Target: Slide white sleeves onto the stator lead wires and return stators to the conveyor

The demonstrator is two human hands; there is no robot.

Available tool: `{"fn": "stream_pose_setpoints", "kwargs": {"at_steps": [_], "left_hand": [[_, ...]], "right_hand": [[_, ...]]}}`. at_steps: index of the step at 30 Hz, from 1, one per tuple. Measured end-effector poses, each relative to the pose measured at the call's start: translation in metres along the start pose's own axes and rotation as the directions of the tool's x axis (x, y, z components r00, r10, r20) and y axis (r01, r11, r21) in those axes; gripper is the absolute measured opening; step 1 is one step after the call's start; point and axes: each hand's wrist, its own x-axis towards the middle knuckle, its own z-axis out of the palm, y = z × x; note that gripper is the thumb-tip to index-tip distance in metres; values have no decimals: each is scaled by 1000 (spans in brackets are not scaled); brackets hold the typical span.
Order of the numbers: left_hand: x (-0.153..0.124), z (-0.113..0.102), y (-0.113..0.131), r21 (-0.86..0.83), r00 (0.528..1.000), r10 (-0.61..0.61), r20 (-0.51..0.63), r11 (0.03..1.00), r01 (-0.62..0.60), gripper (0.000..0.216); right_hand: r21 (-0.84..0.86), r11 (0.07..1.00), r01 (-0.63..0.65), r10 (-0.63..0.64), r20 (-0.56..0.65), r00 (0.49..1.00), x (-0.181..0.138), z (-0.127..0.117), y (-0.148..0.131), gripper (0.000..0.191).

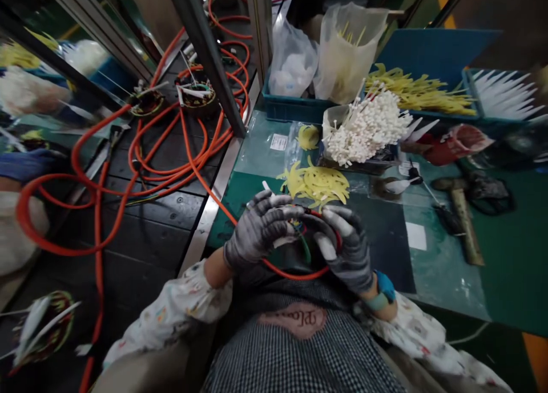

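Note:
Both of my hands wear grey gloves with pale fingertips and face each other over my lap. My left hand [263,230] is closed around a small part with coloured wires [298,226], mostly hidden by the fingers; a white stick end pokes up behind it. My right hand [349,247] has its fingers bent onto an orange cable [299,277], which loops below both hands and runs off to the left. A green wire [306,249] hangs between the hands. Just beyond them lies a pile of yellow strips [319,183] on the green table.
Behind the strips stands a box of white-tipped sticks [368,125]. Blue bins [295,109] hold bags, yellow strips and white pointed pieces. A hammer [466,227] lies right. Left, a dark conveyor [162,222] carries coiled orange cable and round wired parts; another person's blue glove [25,165] shows.

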Motion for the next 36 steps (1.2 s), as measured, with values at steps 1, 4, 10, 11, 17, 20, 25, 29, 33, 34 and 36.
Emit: {"fn": "stream_pose_setpoints", "kwargs": {"at_steps": [1, 4, 10, 11, 17, 20, 25, 29, 33, 34, 36], "left_hand": [[13, -1, -1, -71, 998, 5, 68, 997, 0, 15], [45, -2, -1, -158, 965, -34, 260, 984, 77, 16], [61, -2, 4, -192, 932, 18, 361, 980, 55, 25], [57, -3, 6, -181, 952, 10, 306, 982, 48, 28], [11, 2, 38, 61, 997, 2, -81, 998, 3, 40], [-4, 17, 56, 77, 983, -67, -173, 994, 82, 52], [-14, 54, 73, 6, 938, -219, -269, 974, 228, 69], [-14, 50, 65, -39, 950, -177, -257, 984, 173, 62], [-8, 12, 46, -187, 931, -195, -308, 972, 142, 30], [-6, 2, 42, -211, 934, -192, -302, 969, 131, 25], [-4, -14, 36, -269, 944, -206, -257, 954, 135, 18]], "right_hand": [[46, 995, 89, -90, 23, 996, 6, -10, -3, 35], [193, 942, 276, -315, 219, 923, 16, -37, -12, 40], [297, 953, 65, -180, 378, 908, 9, -57, -22, 33], [327, 945, 31, -154, 359, 921, 7, -57, -22, 31], [455, 835, -310, 261, 169, 950, 3, -43, -29, 30], [505, 797, -331, 345, 68, 936, 6, -26, -33, 30], [570, 751, -333, 493, -148, 857, 20, 11, -37, 17], [699, 662, -271, 507, -152, 848, 35, 31, -36, 23], [817, 539, -204, 352, 2, 936, 42, 36, -32, 19], [828, 521, -208, 309, 45, 950, 43, 35, -30, 18], [825, 513, -237, 230, 134, 964, 42, 33, -24, 19]]}}
